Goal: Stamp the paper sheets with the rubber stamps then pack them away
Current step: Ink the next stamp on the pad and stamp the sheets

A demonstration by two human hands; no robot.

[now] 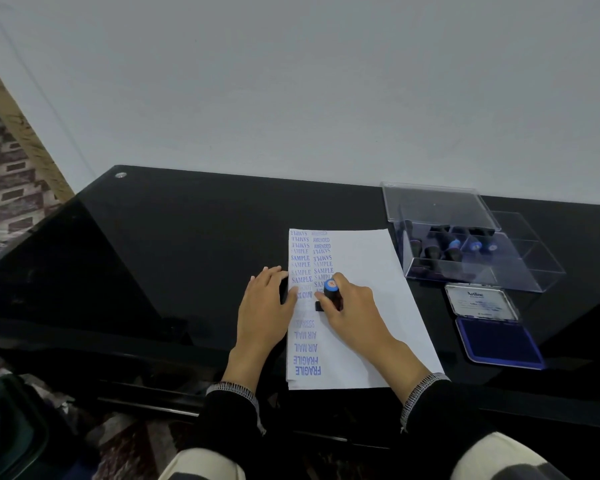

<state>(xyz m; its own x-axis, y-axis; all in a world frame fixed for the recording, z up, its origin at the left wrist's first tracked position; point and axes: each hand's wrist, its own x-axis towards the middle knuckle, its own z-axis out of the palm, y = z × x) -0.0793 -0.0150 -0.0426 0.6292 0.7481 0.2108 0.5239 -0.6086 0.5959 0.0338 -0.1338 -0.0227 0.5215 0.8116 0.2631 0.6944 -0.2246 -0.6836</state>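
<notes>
Now your right hand [352, 303] grips the rubber stamp [332, 294] upright on the paper sheets [368, 341]; press straight down while your left hand [265, 303] lies flat on their left edge.

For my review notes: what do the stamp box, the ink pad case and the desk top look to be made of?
Stamp box: clear, glossy hard plastic; the stamps inside show through its walls and raised lid.
Ink pad case: probably plastic or metal, blue rim; cannot tell which.
Desk top: black and high-gloss, with mirror-like reflections; glass or lacquer.
</notes>
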